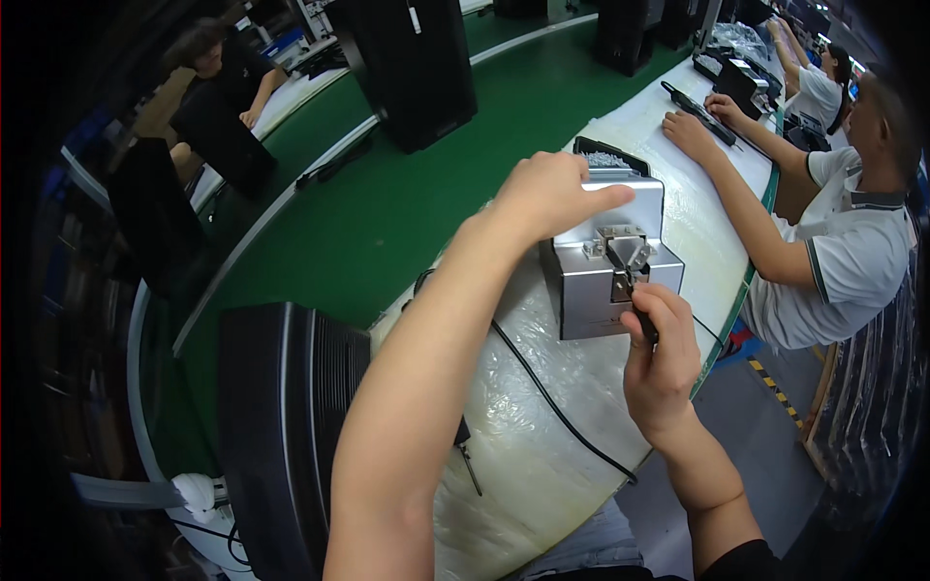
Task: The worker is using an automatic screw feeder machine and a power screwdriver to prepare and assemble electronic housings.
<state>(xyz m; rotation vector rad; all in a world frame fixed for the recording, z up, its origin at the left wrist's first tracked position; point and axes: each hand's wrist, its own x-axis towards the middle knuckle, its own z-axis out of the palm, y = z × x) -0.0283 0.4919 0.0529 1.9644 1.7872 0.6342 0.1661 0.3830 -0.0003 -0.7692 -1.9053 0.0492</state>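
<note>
In the head view, a silver-grey metal device (593,305) stands on the plastic-covered surface (518,499), ahead of the person. The left hand (554,194) reaches over its upper left corner, the thumb spread across the raised back plate; the other fingers are partly hidden, so I cannot tell whether they grip. The right hand (666,353) is at the device's front, its fingers closed around a black handle (646,327) just below the slotted metal fitting (628,254).

Behind the device, a black tray (605,159) of small pieces sits near the surface's left edge. The right edge runs well apart from the device, leaving a strip of surface between them. Nearer the person, a wider stretch of surface opens up, crossed by a black cable (557,402) that reaches the right edge. Farther along, a co-worker's hand (690,136) is beside a long black tool (699,114).
</note>
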